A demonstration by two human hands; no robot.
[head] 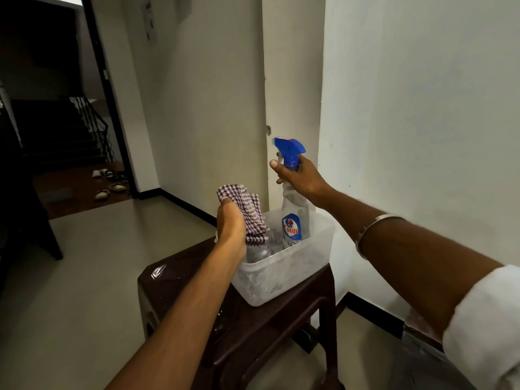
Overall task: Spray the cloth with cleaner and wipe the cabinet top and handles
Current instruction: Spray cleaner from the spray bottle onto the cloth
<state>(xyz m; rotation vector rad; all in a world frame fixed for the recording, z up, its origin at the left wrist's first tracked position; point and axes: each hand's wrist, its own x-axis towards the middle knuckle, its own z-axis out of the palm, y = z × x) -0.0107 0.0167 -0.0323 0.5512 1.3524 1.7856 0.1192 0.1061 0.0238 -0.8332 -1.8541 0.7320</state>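
Note:
My left hand [230, 223] grips a folded checked cloth [247, 209], red and white, held upright above the left end of a clear plastic tub [281, 285]. My right hand [298, 175] is closed around the neck of a clear spray bottle [294, 220] with a blue trigger head and a blue label. The nozzle points left, toward the cloth, about a hand's width away. The bottle's base hangs inside the tub's rim. The tub rests on a dark brown wooden stool [253, 333]. No cabinet is in view.
A white wall corner [320, 108] stands right behind the tub. An open doorway [84, 122] at the left leads to dark stairs, with several sandals [111, 182] on the floor. A dark furniture leg [50, 237] stands at the left. Pale tiled floor surrounds the stool.

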